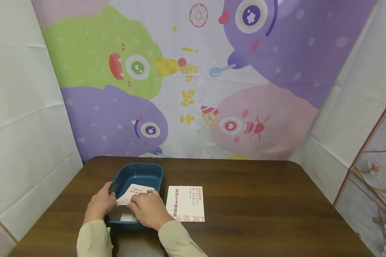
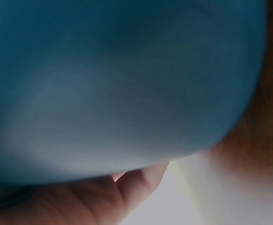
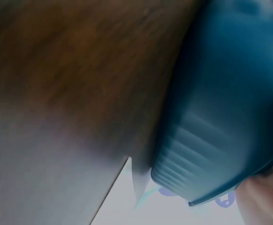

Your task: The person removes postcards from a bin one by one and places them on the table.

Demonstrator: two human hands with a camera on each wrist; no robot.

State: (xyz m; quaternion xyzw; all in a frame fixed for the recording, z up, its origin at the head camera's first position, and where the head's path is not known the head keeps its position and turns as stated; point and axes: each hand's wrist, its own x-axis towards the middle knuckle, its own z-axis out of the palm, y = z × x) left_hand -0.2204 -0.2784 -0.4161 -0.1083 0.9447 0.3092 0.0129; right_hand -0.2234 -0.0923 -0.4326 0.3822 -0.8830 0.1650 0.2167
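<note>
A dark blue plastic bin (image 1: 144, 167) stands at the left of the table. My left hand (image 1: 101, 203) grips its left rim; in the left wrist view the blurred bin wall (image 2: 127, 93) covers most of the frame, with part of the hand (image 2: 85, 201) below. Inside the bin, a white card with printed characters (image 1: 141, 187) stands tilted, one corner close to my left fingertips. My right hand (image 1: 151, 210) reaches over the right rim with bent fingers and pinches the card, hiding part of it. In the right wrist view, fingers (image 3: 265, 197) show at the bin's edge.
A second white card with red and black characters (image 1: 184, 203) lies flat on the brown table (image 1: 260, 207), just right of the bin. Behind the table hangs a cartoon-printed curtain (image 1: 193, 78), with pale cloth walls (image 1: 19, 107) at both sides.
</note>
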